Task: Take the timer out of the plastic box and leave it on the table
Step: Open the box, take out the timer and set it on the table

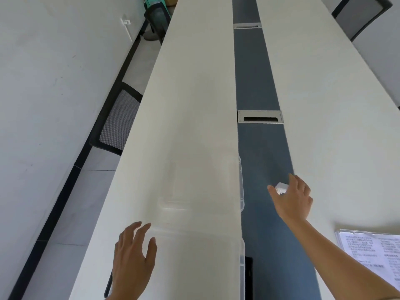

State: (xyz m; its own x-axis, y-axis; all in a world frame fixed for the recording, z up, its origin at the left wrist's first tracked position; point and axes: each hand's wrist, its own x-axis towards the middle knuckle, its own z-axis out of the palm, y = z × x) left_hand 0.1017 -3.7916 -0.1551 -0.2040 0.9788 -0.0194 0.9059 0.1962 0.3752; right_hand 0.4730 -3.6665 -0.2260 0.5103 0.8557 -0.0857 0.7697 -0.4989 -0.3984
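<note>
A clear plastic box (242, 191) lies on the white table (194, 105), nearly invisible against it; its right edge overhangs the dark blue centre strip. A second clear piece (242, 256), box or lid, lies nearer to me. My right hand (294, 200) is out over the blue strip, right of the box, fingers closed around a small white timer (281, 188). Whether the timer touches the table I cannot tell. My left hand (134, 258) hovers at the near left of the clear plastic, fingers spread, holding nothing.
A metal cable grommet (259, 116) sits in the blue strip (259, 148) beyond the box, another (247, 25) farther off. A sheaf of printed papers (374, 252) lies at the near right. Mesh chairs (118, 122) stand along the table's left edge.
</note>
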